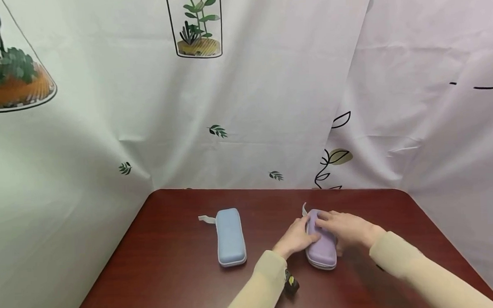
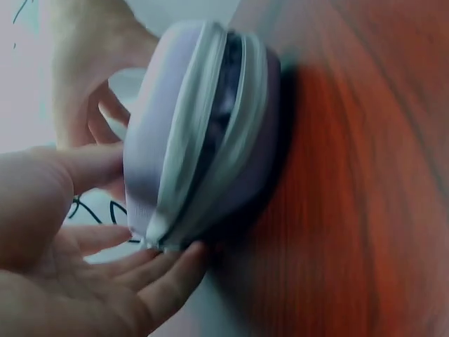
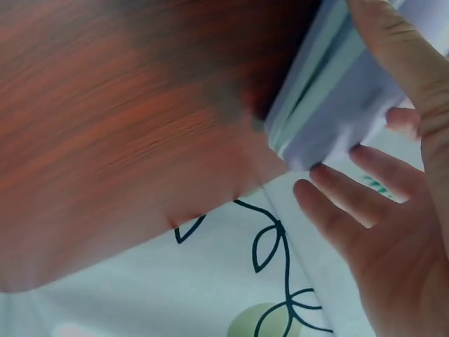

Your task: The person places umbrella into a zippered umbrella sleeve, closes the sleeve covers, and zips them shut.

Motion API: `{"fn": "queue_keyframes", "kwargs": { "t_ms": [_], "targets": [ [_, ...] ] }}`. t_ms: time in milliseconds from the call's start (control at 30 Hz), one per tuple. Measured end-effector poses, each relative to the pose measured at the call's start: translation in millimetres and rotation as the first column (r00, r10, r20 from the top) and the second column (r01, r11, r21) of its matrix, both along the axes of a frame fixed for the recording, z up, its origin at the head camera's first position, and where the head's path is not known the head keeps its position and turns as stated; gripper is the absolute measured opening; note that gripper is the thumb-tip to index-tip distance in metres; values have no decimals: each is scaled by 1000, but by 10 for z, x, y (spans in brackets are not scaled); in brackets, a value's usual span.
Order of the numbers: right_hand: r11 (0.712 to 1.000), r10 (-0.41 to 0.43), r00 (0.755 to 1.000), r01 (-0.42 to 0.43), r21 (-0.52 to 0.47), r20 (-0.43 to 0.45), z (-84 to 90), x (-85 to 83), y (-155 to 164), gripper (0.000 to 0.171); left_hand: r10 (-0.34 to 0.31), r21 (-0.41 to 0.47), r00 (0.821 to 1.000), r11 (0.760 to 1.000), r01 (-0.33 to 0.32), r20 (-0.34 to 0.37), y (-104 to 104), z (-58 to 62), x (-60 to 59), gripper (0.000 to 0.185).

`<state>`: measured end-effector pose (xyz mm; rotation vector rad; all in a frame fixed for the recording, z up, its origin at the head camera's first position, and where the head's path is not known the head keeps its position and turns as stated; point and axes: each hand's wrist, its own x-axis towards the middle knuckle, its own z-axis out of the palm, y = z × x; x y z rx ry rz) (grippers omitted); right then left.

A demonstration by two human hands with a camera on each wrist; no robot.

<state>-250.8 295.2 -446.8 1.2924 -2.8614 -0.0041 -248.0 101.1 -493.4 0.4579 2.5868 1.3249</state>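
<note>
A purple zippered case (image 1: 322, 252) lies on the table, with a pale strap (image 1: 304, 210) at its far left corner. My left hand (image 1: 294, 238) grips its left side, thumb over the lid and fingers low by the zip end. From the right, my right hand (image 1: 349, 227) holds the same case, fingers reaching over the lid and thumb along the side. In the left wrist view, the case's zipper edge (image 2: 186, 133) is parted, and a dark inside shows in the gap.
A light blue case (image 1: 230, 237) with a white strap (image 1: 207, 219) lies to the left on the dark red table (image 1: 173, 267). Printed white cloth (image 1: 269, 102) hangs behind and beside the table. A small black device (image 1: 291, 283) sits under the left wrist.
</note>
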Motion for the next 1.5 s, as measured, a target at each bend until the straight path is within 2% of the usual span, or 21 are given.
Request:
{"fn": "queue_keyframes", "kwargs": {
  "t_ms": [133,233,333,400,567,667,767,967,1100,1300,1500],
  "targets": [
    [997,47,997,-43,56,-65,-52,-13,42,78,-72,-3,997,997,72,4,-23,-8,-80,67],
    [993,85,993,-78,86,-83,-78,-36,49,87,-89,-12,996,996,89,-23,-32,-18,-146,53],
    [989,121,988,-111,102,-95,-103,-69,11,88,-80,-75,996,994,77,-40,-51,-28,-204,37],
    [986,134,985,-122,117,-104,-115,-87,-14,86,-88,-127,995,988,83,-40,-66,-21,-237,33],
    [980,147,981,-126,154,-129,-127,-109,-39,90,-139,-237,986,965,115,-88,-77,15,-280,14],
    [978,148,978,-123,170,-147,-128,-111,-49,90,-135,-283,980,955,90,-144,-75,2,-277,23],
    [975,147,976,-117,187,-159,-126,-103,-64,89,-110,-274,980,960,62,-164,-79,-31,-261,31],
    [977,135,978,-103,189,-161,-116,-68,-90,87,-82,-243,980,969,37,-179,-86,-49,-247,33],
    [981,120,978,-89,174,-173,-117,-62,-81,88,-72,-241,979,970,24,-192,-128,-34,-260,26],
    [985,106,980,-80,152,-170,-153,-63,-50,87,-51,-210,976,978,6,-210,-185,-111,-289,14],
    [991,87,988,-72,112,-131,-158,-68,-82,90,-36,-142,986,990,12,-164,-265,-91,-223,17]
  ]
}}
